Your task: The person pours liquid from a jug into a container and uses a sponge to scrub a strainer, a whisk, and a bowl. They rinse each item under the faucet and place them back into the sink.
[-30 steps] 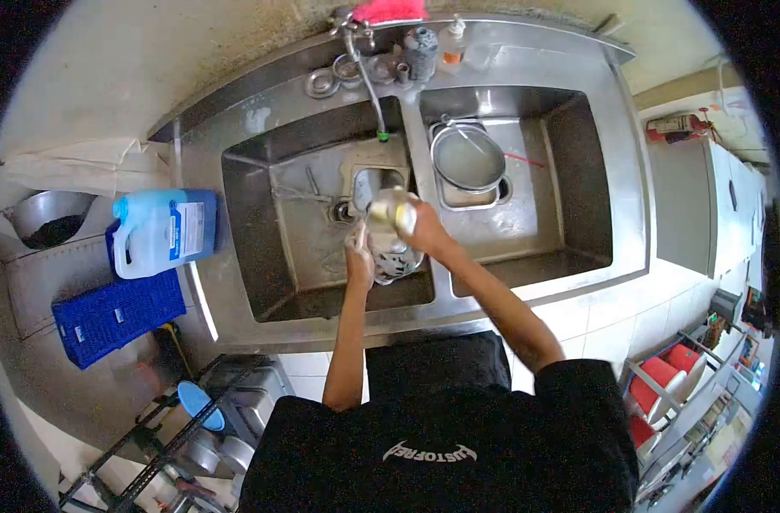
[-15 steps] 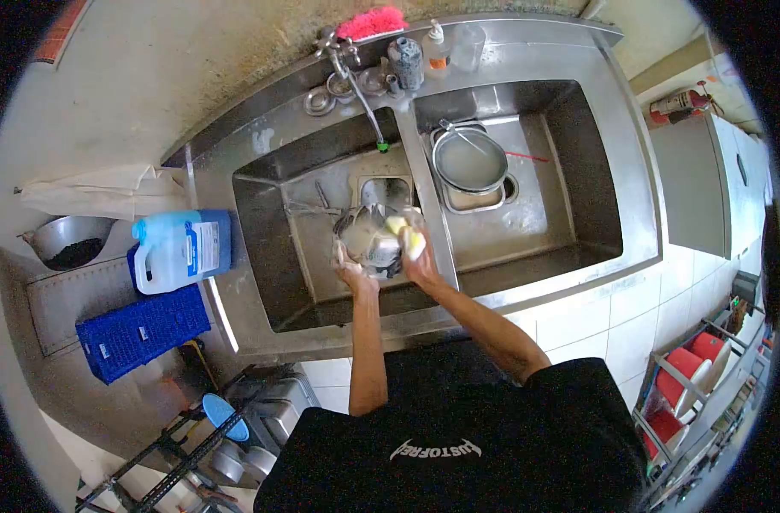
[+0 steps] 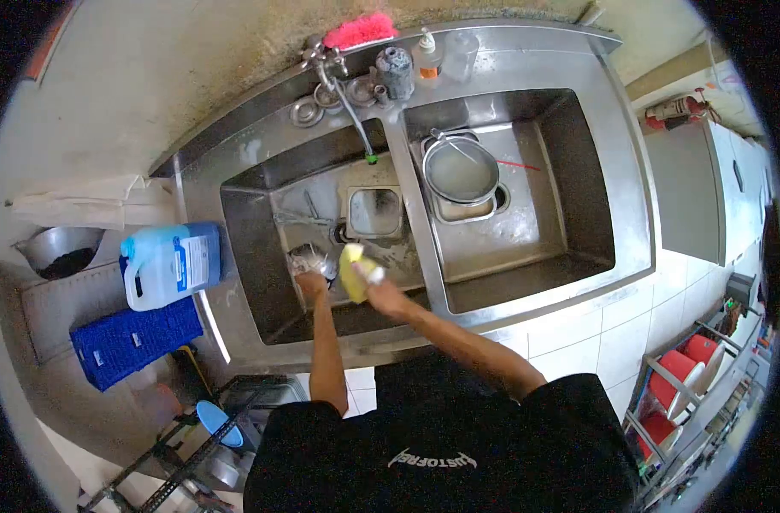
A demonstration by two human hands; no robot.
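Observation:
Low at the left side of the left basin, my left hand (image 3: 311, 283) is closed at the near edge of a shiny metal container (image 3: 311, 259). Its exact shape is hard to make out, partly behind the fingers. My right hand (image 3: 388, 299) grips a yellow sponge (image 3: 353, 275) over the middle of the same basin, apart from the container. A rectangular metal pan (image 3: 398, 224) lies on the basin floor beyond the sponge, with utensils (image 3: 311, 209) to its left.
The right basin (image 3: 569, 222) holds a round pot of cloudy liquid (image 3: 461, 175) on a rectangular pan, plus a red straw-like stick (image 3: 518, 165). A faucet (image 3: 356, 120) reaches over the left basin. A jug (image 3: 167, 265) and a blue basket (image 3: 138, 340) stand at left.
My left hand has moved left and down into the basin with the metal container. The sponge in my right hand has come away from the container, leftward and nearer me. The view has shifted slightly.

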